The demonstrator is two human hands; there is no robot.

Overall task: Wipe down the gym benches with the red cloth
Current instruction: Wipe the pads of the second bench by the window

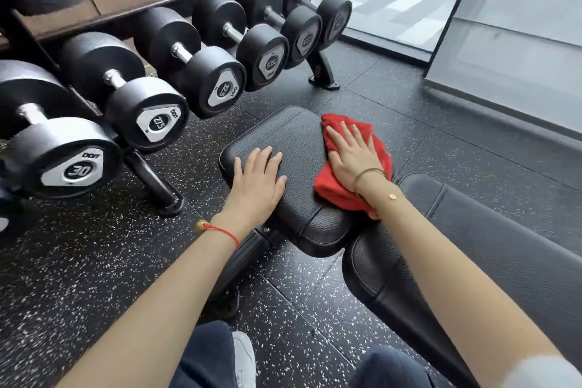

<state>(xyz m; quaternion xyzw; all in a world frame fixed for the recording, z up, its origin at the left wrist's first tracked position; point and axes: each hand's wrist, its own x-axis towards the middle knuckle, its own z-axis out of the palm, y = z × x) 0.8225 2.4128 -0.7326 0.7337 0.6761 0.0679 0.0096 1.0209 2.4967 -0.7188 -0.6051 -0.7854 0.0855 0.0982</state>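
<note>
A black padded gym bench fills the middle: its seat pad point(293, 138) lies ahead of me and its longer back pad point(491, 230) runs off to the lower right. The red cloth point(333, 186) is spread over the right side of the seat pad. My right hand point(349, 154) lies flat on the cloth, fingers apart, pressing it against the pad. My left hand point(258, 179) rests flat on the bare left part of the seat pad, fingers apart, holding nothing.
A rack of black dumbbells point(151, 85) stands close on the left, its foot point(157, 186) near the bench. A glass wall point(510, 35) runs along the right. The floor is speckled black rubber point(94, 261). My legs and a white shoe point(244, 359) are at the bottom.
</note>
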